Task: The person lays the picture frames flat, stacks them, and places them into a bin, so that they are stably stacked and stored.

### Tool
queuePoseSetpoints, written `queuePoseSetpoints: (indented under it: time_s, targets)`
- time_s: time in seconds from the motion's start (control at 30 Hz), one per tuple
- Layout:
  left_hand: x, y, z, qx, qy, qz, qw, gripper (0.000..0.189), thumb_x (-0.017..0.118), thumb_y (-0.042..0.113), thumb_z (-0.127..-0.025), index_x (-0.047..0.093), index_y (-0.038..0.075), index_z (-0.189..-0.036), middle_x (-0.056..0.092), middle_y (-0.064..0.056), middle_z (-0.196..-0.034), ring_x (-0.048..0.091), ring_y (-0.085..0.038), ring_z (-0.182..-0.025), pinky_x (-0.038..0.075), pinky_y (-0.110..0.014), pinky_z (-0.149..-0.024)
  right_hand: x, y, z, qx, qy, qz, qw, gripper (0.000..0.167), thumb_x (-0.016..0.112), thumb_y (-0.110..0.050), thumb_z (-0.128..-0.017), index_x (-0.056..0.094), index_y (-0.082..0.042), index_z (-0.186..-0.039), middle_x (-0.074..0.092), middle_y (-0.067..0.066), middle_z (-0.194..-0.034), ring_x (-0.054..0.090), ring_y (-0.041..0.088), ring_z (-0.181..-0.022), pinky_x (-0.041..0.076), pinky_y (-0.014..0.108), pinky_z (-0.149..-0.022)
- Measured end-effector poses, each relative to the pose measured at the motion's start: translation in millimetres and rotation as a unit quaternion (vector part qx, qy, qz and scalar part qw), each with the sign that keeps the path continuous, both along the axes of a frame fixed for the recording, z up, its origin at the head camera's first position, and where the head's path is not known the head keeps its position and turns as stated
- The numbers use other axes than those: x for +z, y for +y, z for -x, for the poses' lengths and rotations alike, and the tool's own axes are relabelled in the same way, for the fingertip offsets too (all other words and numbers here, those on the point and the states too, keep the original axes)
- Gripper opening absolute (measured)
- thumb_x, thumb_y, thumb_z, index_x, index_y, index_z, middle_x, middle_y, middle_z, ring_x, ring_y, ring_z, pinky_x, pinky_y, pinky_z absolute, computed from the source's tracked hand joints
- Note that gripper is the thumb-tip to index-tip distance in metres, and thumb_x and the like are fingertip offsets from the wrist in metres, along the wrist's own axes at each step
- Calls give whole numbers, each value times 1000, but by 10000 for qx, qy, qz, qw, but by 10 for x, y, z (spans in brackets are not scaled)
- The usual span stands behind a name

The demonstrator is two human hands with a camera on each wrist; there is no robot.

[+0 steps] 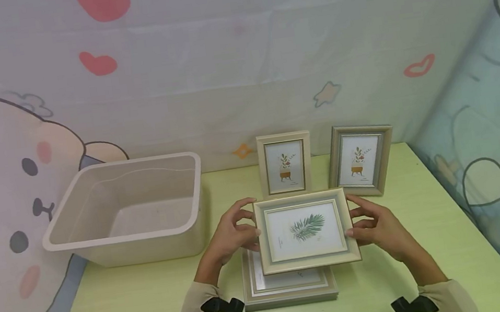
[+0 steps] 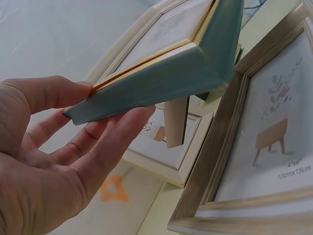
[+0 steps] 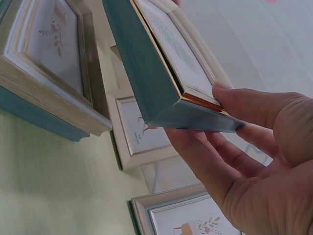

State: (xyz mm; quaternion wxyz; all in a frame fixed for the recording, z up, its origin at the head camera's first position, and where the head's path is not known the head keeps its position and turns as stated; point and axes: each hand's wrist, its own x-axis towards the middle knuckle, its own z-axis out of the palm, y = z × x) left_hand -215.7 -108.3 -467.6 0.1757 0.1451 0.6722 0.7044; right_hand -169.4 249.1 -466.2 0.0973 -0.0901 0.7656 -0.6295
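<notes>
A picture frame with a green leaf print [image 1: 307,228] is held raised and tilted in front of me. My left hand [image 1: 235,233] grips its left edge, thumb on the front rim and fingers behind, as the left wrist view shows. On the opposite edge my right hand [image 1: 379,224] pinches the frame the same way. The frame's sides look teal in the right wrist view. Part of a support leg [image 2: 176,122] shows beneath it in the left wrist view. Below it lies a stack of picture frames [image 1: 292,298], partly hidden by the held one.
Two picture frames with potted plant prints stand behind: a cream one [image 1: 263,167] and a brownish one [image 1: 385,159] turned slightly. To the left sits a deep beige plastic bin [image 1: 139,250] on the light green table [image 1: 146,301]. A printed cloth backdrop [image 1: 220,75] closes off the back.
</notes>
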Motion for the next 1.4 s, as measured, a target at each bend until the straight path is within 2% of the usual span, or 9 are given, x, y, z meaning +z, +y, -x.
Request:
queuePoseSetpoints:
  time_s: [0.17,0.4,0.57,0.77,0.93,1.03,1.13,1.27,1.4]
  targets:
    - [9,-19,-17,26,63,16,10000,73,64,-9,-83,38,8,-150,48,-10,-108,65,-16,-77,62,-44,-59,-14,-37,-25,-110,61,-9,9999,88,74,4,-85,26,-7,-158,49,34,-126,71,7,-90,63,41,-70]
    - [42,-28,-63,158,497,32,9986,72,63,-15,-82,40,5,-148,50,-13,-111,65,-12,-82,61,-56,-63,-8,-80,-62,-216,793,-267,9963,83,74,3,-85,32,-8,-156,51,31,-124,67,5,-91,63,34,-68]
    - [58,-50,-81,188,875,145,9959,71,64,-14,-82,42,4,-146,52,-23,-116,66,-14,-86,62,-48,-62,0,-119,-92,-361,1030,-375,9933,82,73,6,-85,33,-7,-155,53,30,-122,66,2,-89,63,32,-68]
    - [39,-72,-107,273,1376,487,9889,67,64,-13,-84,45,7,-144,50,-25,-123,64,-17,-91,63,-42,-64,-23,-177,-146,-618,1465,-592,9855,82,71,5,-87,31,-10,-157,57,28,-120,64,0,-89,62,27,-65]
    - [49,-65,-180,387,1834,649,9801,64,65,-12,-84,47,6,-143,51,-26,-121,64,-20,-95,63,-35,-67,-82,-206,-190,-864,1994,-868,9722,82,71,6,-87,32,-10,-157,59,23,-117,61,-5,-91,59,19,-68]
    - [61,-59,-231,474,2178,715,9722,63,65,-13,-84,48,5,-141,53,-25,-119,65,-26,-97,62,-31,-68,-120,-228,-198,-1001,2343,-865,9631,81,71,9,-85,33,-6,-155,60,19,-115,62,-2,-92,57,15,-69]
    - [66,-43,-252,554,2554,747,9623,61,65,-15,-83,49,3,-139,56,-24,-119,64,-33,-100,61,-29,-69,-150,-253,-196,-1103,2598,-671,9570,80,69,12,-85,34,-4,-155,60,5,-113,63,-1,-91,57,14,-69]
    - [72,-32,-271,667,2928,812,9504,60,66,-15,-83,51,3,-138,60,-22,-119,65,-37,-99,62,-30,-70,-156,-282,-189,-1194,2695,-439,9546,79,67,15,-85,33,-2,-154,57,-13,-109,63,-5,-90,56,13,-68]
    - [62,-48,-307,665,3134,867,9433,59,67,-15,-83,51,4,-137,61,-20,-119,65,-34,-99,62,-32,-71,-151,-248,-173,-1018,2534,-438,9610,73,66,14,-86,35,3,-151,58,-17,-107,62,-6,-92,56,14,-71]
